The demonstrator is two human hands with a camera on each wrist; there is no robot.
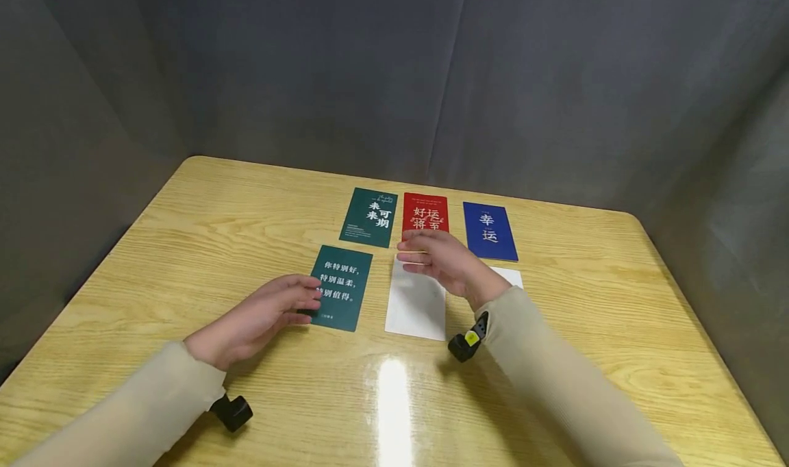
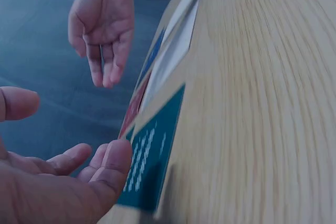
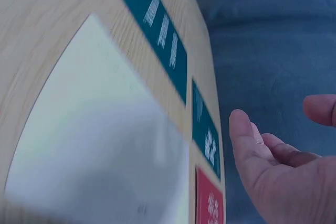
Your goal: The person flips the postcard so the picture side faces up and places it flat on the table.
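In the head view, my left hand (image 1: 265,316) is held with extended fingers over the left edge of a dark green card (image 1: 342,289) with white Chinese writing. My right hand (image 1: 446,265) hovers above a white card (image 1: 416,306), its fingertips covering the lower part of a red card (image 1: 425,207). Neither hand holds anything. In the left wrist view, a gap shows between my right hand (image 2: 105,30) and the cards. A second green card (image 1: 368,217) lies left of the red one and a blue card (image 1: 490,231) right of it. Another white card (image 1: 511,276) is mostly hidden behind my right wrist.
The cards lie flat in two rows on a wooden table (image 1: 154,261) with rounded far corners. Grey cloth (image 1: 308,77) hangs behind and on both sides. A light reflection shines near the table's front middle. Each wrist wears a small black camera (image 1: 233,412).
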